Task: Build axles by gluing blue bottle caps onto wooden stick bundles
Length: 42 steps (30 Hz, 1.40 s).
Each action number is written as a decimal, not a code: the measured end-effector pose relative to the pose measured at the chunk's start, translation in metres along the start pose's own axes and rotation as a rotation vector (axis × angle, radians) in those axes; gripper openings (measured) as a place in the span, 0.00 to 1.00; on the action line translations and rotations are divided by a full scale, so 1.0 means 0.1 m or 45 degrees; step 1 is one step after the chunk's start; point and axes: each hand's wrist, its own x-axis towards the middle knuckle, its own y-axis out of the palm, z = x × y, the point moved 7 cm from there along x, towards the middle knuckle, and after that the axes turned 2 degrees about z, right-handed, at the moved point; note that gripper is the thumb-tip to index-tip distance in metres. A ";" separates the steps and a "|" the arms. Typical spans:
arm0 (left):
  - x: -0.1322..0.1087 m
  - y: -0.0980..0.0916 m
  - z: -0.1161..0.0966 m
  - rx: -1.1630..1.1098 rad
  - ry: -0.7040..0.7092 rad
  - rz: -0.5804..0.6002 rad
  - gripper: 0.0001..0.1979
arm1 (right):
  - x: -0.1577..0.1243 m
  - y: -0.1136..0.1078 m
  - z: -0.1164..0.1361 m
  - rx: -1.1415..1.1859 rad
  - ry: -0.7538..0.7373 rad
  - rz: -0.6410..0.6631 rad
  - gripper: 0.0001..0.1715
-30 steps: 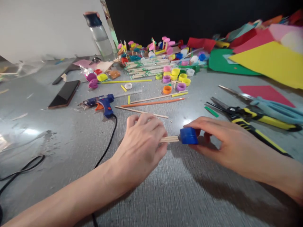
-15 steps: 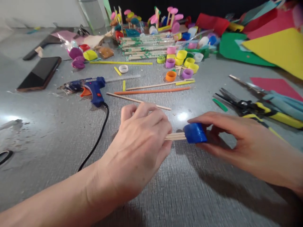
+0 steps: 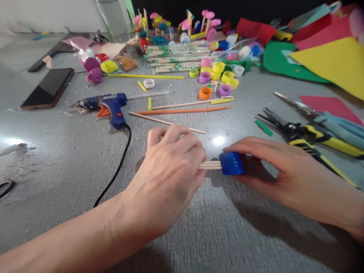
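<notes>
My left hand is closed around a small bundle of wooden sticks whose ends poke out to the right. My right hand pinches a blue bottle cap that sits against the ends of those sticks. Both hands rest low over the grey table, near its middle. Most of the sticks' length is hidden inside my left fist.
A blue glue gun with a black cord lies left of my hands. Loose long sticks and coloured caps lie beyond. Scissors and pliers lie to the right, coloured paper sheets far right, and a phone far left.
The view tilted down and closer over the last second. Both hands keep their hold, and the cap has shifted only slightly against the stick ends.
</notes>
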 end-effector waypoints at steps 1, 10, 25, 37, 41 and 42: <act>0.00 0.00 0.00 0.005 -0.003 -0.001 0.03 | 0.00 0.00 0.00 0.000 0.001 0.000 0.14; 0.02 0.03 0.01 0.016 -0.021 -0.001 0.03 | 0.02 0.02 0.00 -0.024 -0.025 0.000 0.16; -0.24 -0.24 0.38 0.135 -0.084 0.324 0.12 | 0.02 0.02 -0.07 0.012 0.005 -0.046 0.16; -0.12 -0.19 0.30 0.201 -0.249 0.525 0.10 | 0.00 0.01 -0.05 -0.151 -0.115 -0.092 0.16; -0.10 -0.17 0.29 0.221 -0.278 0.542 0.08 | 0.00 0.02 -0.06 -0.175 -0.113 -0.091 0.16; -0.10 -0.17 0.28 0.218 -0.267 0.532 0.08 | 0.00 0.01 -0.06 -0.174 -0.108 -0.092 0.16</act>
